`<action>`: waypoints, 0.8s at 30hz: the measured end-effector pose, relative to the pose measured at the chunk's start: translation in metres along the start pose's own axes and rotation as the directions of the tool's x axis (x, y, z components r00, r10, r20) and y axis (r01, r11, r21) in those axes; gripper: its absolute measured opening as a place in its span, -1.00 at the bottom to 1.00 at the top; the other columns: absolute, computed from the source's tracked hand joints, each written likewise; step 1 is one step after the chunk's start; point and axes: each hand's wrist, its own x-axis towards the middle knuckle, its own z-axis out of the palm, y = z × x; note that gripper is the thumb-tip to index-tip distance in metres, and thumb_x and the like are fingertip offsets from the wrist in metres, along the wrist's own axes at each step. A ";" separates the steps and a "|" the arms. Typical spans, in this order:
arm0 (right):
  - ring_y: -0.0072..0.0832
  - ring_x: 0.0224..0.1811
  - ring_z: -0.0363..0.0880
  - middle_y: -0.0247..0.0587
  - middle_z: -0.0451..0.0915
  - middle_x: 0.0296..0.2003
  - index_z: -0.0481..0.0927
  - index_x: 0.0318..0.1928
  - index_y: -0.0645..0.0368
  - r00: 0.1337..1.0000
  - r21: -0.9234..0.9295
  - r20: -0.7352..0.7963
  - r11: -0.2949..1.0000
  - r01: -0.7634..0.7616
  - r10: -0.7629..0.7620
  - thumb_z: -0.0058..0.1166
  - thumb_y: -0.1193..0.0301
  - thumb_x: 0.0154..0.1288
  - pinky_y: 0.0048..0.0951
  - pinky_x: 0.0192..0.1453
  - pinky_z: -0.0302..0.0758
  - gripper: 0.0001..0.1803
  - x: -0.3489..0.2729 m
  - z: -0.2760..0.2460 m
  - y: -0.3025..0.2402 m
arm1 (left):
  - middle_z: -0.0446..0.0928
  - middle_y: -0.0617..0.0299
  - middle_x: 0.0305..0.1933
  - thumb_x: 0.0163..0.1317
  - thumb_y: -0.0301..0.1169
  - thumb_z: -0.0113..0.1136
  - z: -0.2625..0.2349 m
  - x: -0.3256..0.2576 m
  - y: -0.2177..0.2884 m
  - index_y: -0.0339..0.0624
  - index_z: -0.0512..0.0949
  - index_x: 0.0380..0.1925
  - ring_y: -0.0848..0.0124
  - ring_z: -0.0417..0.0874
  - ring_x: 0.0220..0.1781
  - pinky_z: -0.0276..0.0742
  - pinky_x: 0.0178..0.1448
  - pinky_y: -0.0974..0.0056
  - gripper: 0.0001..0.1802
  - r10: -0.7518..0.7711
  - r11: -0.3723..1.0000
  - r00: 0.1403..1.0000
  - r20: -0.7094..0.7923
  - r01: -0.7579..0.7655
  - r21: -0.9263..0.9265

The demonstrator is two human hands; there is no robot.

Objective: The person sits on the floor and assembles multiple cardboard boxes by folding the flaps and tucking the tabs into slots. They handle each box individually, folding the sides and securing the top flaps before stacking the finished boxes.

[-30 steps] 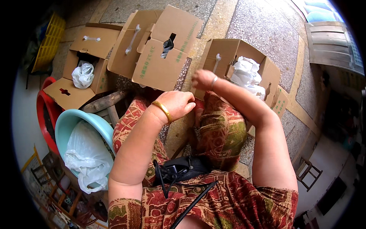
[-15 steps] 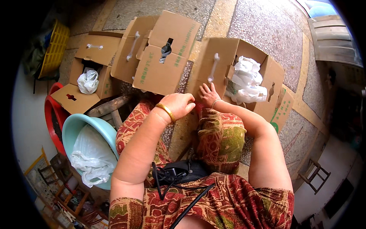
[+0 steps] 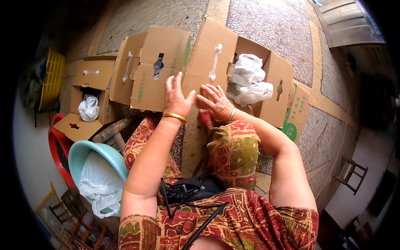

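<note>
My left hand [image 3: 178, 98] has its fingers apart at the lower right corner of the middle cardboard box [image 3: 143, 88], holding nothing. To its right, my right hand [image 3: 218, 104] lies with stretched fingers at the near edge of the right box's raised flap [image 3: 204, 62]. That flap carries a white plastic handle [image 3: 216, 62]. White plastic bags [image 3: 249, 75] with hidden contents fill the open right box [image 3: 273, 96]. The middle box's top is folded over, and something dark and silvery shows through its cut-out.
A smaller open box [image 3: 106, 102] with a white bag [image 3: 89, 108] stands at the left. Nearer are a light-blue basin [image 3: 113, 156] holding a white plastic bag [image 3: 100, 181], a red basin [image 3: 53, 139] and a wooden stool [image 3: 111, 130]. A yellow crate [image 3: 52, 79] stands far left.
My left hand has opened and reached forward to the middle box's corner. The right box's flap now sits against the middle box, closing the gap between them. The view has shifted.
</note>
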 end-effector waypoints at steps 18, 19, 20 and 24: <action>0.02 0.31 -0.03 0.14 -0.04 0.27 0.15 0.24 0.13 0.527 0.278 -0.582 0.761 -0.586 0.619 0.06 0.32 0.12 -0.15 0.32 0.01 -0.33 -0.060 -0.013 0.087 | 0.48 -0.23 -0.19 0.09 -0.44 -0.07 0.005 0.003 0.010 -0.35 0.34 0.00 -0.08 0.49 -0.12 0.42 -0.05 0.08 -0.57 0.094 0.971 0.950 0.297 -0.022 -0.237; 0.00 0.32 -0.04 0.09 -0.06 0.29 0.16 0.24 0.09 0.510 0.329 -0.568 0.746 -0.579 0.646 0.05 0.34 0.11 -0.14 0.33 0.00 -0.34 -0.048 -0.006 0.097 | 0.48 -0.23 -0.19 0.09 -0.44 -0.07 0.005 0.005 0.012 -0.36 0.34 -0.01 -0.08 0.49 -0.12 0.42 -0.05 0.08 -0.58 0.117 0.963 0.946 0.301 -0.034 -0.267; -0.02 0.32 -0.03 0.09 -0.04 0.29 0.17 0.24 0.07 0.561 0.309 -0.539 0.767 -0.562 0.629 0.04 0.35 0.10 -0.13 0.33 -0.01 -0.34 -0.034 0.006 0.103 | 0.48 -0.24 -0.19 0.09 -0.45 -0.07 0.002 0.004 0.009 -0.37 0.34 -0.01 -0.08 0.49 -0.12 0.42 -0.06 0.08 -0.59 0.128 0.958 0.943 0.306 -0.038 -0.285; -0.02 0.25 0.11 0.10 0.12 0.22 0.26 0.16 0.09 0.770 0.136 -0.288 0.820 -0.556 0.570 -0.07 0.38 0.08 -0.16 0.28 0.11 -0.45 -0.008 0.060 0.106 | 0.48 -0.25 -0.20 0.08 -0.47 -0.05 -0.007 0.001 0.012 -0.40 0.34 -0.03 -0.09 0.49 -0.13 0.43 -0.07 0.10 -0.59 0.122 0.973 0.926 0.356 -0.041 -0.225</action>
